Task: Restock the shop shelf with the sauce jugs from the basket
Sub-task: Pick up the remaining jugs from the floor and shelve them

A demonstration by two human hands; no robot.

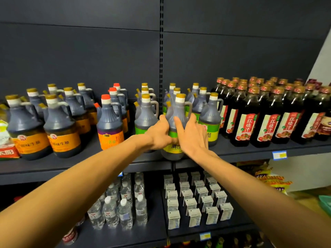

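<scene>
A dark sauce jug (177, 113) with a green-yellow label and gold cap stands at the front edge of the dark shelf (250, 151), between other green-label jugs (146, 119). My left hand (159, 133) grips its left side, thumb up along the shoulder. My right hand (191, 133) lies against its right side with fingers straight, index finger reaching up the jug's body. The basket is hidden from this view.
Orange-label jugs (60, 129) fill the shelf's left part, and tall red-label sauce bottles (268, 119) the right. Below are water bottles (123, 208) and small white cartons (195, 201). A green tray edge (326, 203) shows at the far right.
</scene>
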